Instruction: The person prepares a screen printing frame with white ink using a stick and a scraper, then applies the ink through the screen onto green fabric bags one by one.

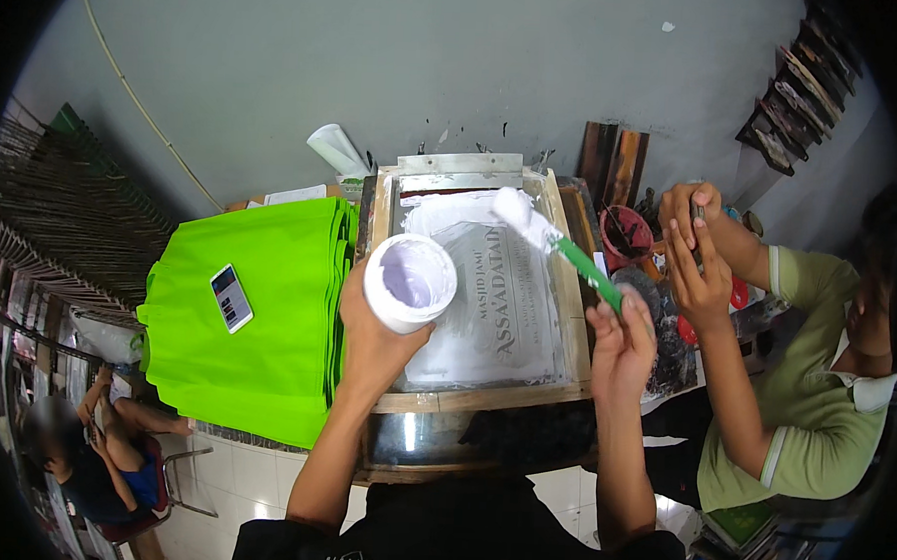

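My left hand (367, 349) is wrapped round a white plastic tub (397, 320), tilted so its mouth shows thick white ink coating the inside. In my right hand (622, 346) is the green handle of a spatula (587, 270), gripped near its end. The spatula's head is coated with white ink and points to the upper left. Both are held above a wood-framed printing screen (483, 397). White ink lies smeared across the far part of its mesh, and lettering shows through the middle.
Bright green fabric pieces (264, 372) are stacked to the left, a phone (231, 299) on top. A metal-edged squeegee (460, 166) rests at the screen's far end. On the right are a co-worker (798, 405) with raised hands and a red bucket (626, 235). Another person (95, 465) sits lower left.
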The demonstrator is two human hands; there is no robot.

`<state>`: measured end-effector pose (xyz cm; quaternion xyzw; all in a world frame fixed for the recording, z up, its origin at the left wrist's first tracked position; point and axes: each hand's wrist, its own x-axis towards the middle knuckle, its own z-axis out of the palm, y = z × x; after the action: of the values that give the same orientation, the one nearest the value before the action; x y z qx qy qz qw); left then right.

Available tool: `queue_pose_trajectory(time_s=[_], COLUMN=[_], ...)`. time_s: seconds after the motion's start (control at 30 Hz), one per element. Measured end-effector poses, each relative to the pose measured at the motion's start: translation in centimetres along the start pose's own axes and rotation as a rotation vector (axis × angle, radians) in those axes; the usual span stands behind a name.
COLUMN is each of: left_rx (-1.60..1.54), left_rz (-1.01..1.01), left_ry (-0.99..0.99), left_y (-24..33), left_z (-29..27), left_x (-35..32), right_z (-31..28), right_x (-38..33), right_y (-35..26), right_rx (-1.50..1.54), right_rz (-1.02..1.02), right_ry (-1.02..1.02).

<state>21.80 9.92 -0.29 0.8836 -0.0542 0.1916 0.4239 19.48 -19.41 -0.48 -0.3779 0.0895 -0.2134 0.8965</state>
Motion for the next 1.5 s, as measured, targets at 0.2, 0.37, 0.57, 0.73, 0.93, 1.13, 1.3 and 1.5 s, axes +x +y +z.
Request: queue_pose_trajectory(time_s=[0.2, 0.37, 0.57, 0.73, 0.93, 1.13, 1.3, 1.5], left_rx=[-0.157, -0.162, -0.227, -0.215, -0.203, -0.053, 0.207, 0.04], left_rz=[-0.229, -0.242, -0.261, -0.248, -0.254, -0.114, 0.192, 0.334], left_ry=[0.097, 0.184, 0.256, 0.251, 0.203, 0.127, 0.051, -0.129], left_y=[1.1, 1.3, 0.9, 0.3, -0.3, -1.4, -3.2, 1.3], left_z=[-3.3, -5.0, -6.7, -6.9, -7.1, -5.3, -2.9, 0.8], left_x=[-3.7, -5.7, -7.3, -7.3, -6.4, -3.6, -0.9, -1.2], right_z=[-0.6, 0.2, 4.6, 6.6, 5.8, 5.5, 6.5, 7.6], right_x=[8.6, 9.7, 5.0, 2.5, 0.9, -0.5, -3.1, -1.8], right_y=[6.1, 11.6, 17.5, 20.8, 17.9, 7.3, -3.1, -6.5], right_rx=[-0.784, -1.233, -1.218, -1.392, -1.44, -1.166, -0.79, -0.727], right_rz=[-0.311, -0.706, -0.718, -0.763, -0.798, -0.734, -0.2, -0.008], right_ry=[-0.166, -0.548, -0.719, -1.12, -1.417, -1.062, -0.512, -0.569])
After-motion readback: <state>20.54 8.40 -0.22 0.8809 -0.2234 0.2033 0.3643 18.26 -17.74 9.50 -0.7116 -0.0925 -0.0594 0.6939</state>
